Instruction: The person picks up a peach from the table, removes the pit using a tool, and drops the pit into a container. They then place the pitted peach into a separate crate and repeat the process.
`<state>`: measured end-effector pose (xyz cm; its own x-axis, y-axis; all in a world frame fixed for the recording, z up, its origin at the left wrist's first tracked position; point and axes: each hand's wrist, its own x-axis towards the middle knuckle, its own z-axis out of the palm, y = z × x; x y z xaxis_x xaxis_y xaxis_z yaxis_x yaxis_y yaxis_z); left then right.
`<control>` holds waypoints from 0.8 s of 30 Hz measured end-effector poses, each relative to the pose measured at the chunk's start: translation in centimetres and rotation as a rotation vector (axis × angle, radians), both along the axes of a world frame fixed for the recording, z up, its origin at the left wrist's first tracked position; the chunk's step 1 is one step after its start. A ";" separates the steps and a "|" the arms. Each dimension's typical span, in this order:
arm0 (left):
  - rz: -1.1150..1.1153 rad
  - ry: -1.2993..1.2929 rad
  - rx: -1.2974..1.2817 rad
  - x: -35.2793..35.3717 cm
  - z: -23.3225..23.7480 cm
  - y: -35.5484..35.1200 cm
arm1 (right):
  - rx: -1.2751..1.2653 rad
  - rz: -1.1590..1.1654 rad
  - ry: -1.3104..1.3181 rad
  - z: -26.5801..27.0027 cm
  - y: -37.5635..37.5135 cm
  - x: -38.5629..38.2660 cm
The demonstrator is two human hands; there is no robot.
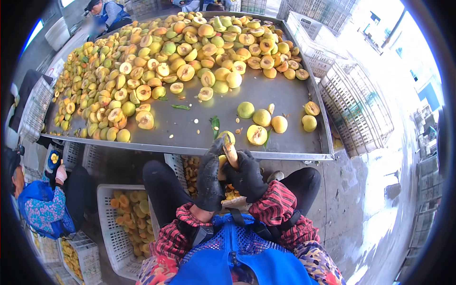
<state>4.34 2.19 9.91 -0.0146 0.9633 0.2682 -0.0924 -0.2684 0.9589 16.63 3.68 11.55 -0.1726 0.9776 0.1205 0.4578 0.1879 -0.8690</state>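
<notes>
Head view: hard to read at the fingertips, with part of a yellow fruit piece [228, 137] hidden by dark gloves and the far end of a tan, stick-like tool [231, 155] indistinct. Unable to identify a yellowish patch lower between the palms. Partly covered by hands and knees: a crate [174, 167] of cut fruit below. Located the fruit piece at the near rim of the metal table [304, 156], just ahead of both hands. Observed left hand [209, 179] curled closed on the fruit piece; right hand [248, 176] apparently closed around the tool. Noted wrists near each other, forearms angled inward above the lap.
</notes>
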 end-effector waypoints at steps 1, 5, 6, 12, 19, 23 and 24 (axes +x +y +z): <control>0.026 0.009 -0.016 0.1 -0.4 0.0 | 0.023 0.010 -0.014 0.2 0.0 0.0; -0.109 -0.896 -0.404 0.2 0.3 0.3 | -0.327 0.179 0.512 -0.1 -0.5 1.6; -0.131 -0.965 -0.416 0.0 0.1 0.6 | -0.427 0.212 0.565 0.4 -0.9 2.3; -0.213 -0.866 -0.385 -1.9 0.4 1.5 | -0.521 0.203 0.240 1.2 -3.2 2.8; -0.192 -0.938 -0.413 -0.8 0.0 0.7 | 0.025 0.224 -0.120 2.0 -3.4 1.4; -0.138 -0.920 -0.405 -0.6 -0.2 0.4 | -0.194 0.212 -0.218 3.4 -3.4 0.8; -0.133 -0.968 -0.416 -0.6 0.0 0.4 | -0.167 0.210 -0.230 3.0 -3.4 0.8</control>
<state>3.75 2.57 9.94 0.0673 0.9860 -0.1523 -0.8697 0.1328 0.4754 17.40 0.28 14.56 -0.3760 0.9208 -0.1037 0.6113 0.1624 -0.7745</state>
